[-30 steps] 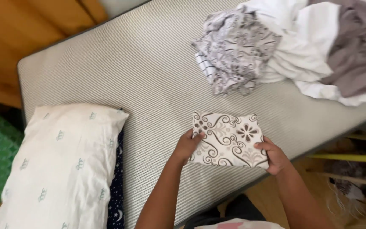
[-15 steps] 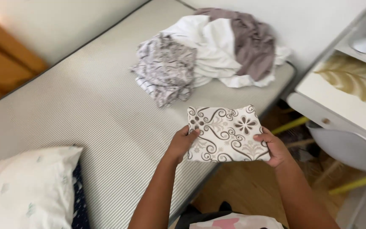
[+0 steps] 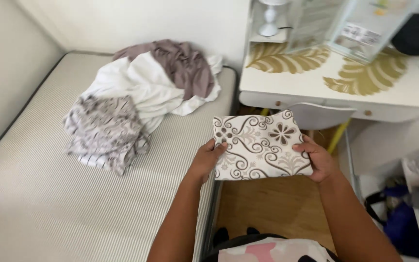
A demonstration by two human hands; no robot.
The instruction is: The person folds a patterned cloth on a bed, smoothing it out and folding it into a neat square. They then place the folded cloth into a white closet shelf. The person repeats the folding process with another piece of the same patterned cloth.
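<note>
Folded cloth (image 3: 260, 145) lifted off mattress (image 3: 49, 204), both hands gripping

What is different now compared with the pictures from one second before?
The folded patterned cloth was lifted off the mattress and carried to its end, and is now held above the wooden floor near the white desk. The pillow has left the view. Both hands, left hand and right hand, keep their grip; the laundry pile lies unchanged.
</note>
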